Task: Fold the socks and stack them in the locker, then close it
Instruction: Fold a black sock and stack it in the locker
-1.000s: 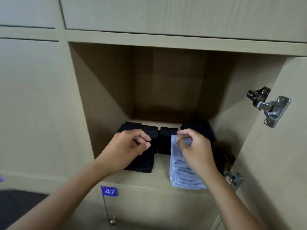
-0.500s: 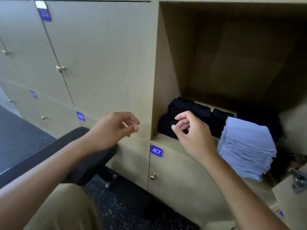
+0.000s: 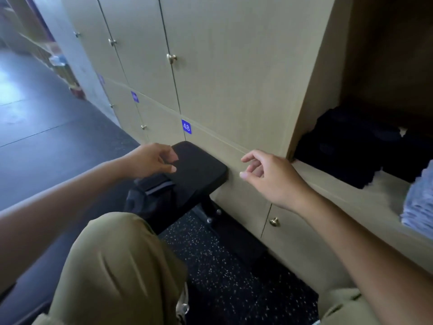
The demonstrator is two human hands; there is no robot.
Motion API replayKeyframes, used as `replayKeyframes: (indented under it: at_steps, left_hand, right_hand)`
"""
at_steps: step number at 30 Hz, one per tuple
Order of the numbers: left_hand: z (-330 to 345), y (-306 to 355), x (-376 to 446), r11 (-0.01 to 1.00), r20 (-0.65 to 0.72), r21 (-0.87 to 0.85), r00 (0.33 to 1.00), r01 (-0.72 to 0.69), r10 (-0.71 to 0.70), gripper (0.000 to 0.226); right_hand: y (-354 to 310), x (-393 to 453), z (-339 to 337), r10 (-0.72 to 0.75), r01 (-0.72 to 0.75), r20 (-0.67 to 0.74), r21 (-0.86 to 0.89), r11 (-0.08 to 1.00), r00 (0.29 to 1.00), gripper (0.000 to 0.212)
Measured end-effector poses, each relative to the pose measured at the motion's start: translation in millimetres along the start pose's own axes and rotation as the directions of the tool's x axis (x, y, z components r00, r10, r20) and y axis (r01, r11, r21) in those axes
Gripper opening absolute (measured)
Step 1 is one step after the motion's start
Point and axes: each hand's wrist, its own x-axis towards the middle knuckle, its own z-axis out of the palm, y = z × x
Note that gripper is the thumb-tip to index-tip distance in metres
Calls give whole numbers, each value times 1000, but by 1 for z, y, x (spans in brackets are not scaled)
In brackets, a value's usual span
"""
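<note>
Both hands are empty. Left hand [image 3: 153, 160] hovers over the black padded tabletop [image 3: 199, 170], fingers loosely curled, nothing in them. Right hand [image 3: 269, 177] hangs in front of the locker fronts, fingers relaxed and spread, nothing held.

Open locker [image 3: 311, 95] sits at the right edge of view. Inside: dark folded socks [image 3: 346, 151] on the locker floor toward the left and far side, light blue folded stack [image 3: 419, 198] to their right, near the front lip. Door not in view.

A dark bundle [image 3: 150, 195] lies on the near end of the tabletop under the left hand; probably more socks, can't confirm.

Step, as I read it: fetch the next sock to fold. Advice:
- take one piece only, pinch at the cuff so it hangs flat
- fold on the tabletop, not in the air, with edges lined up
- place by colour: dark on dark, blue on blue
- set it down square so the blue stack doesn't lean over the lip and block the door

Readable writing: blue tag "48" [image 3: 186, 126] on the closed locker left of the open one. A second blue tag [image 3: 134, 96] farther left is too blurred to read. No brands visible.
</note>
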Motion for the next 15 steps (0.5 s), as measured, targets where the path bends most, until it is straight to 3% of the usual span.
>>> replayKeyframes:
  at_steps: [6,12,15]
  left_hand:
    - [12,-48,23,974,215,220,972,42,-90,63]
    - [22,-84,41,952,302,299,939,68,-162,81]
    - [25,-96,45,966,299,210,931,149,-209,96]
  right_hand:
    - [-3,18,22,78,-79,83,3,997,993,24]
    - [-8,46,72,122,-140,195,82,987,973,29]
    - [-10,59,106,139,-175,276,109,979,951,36]
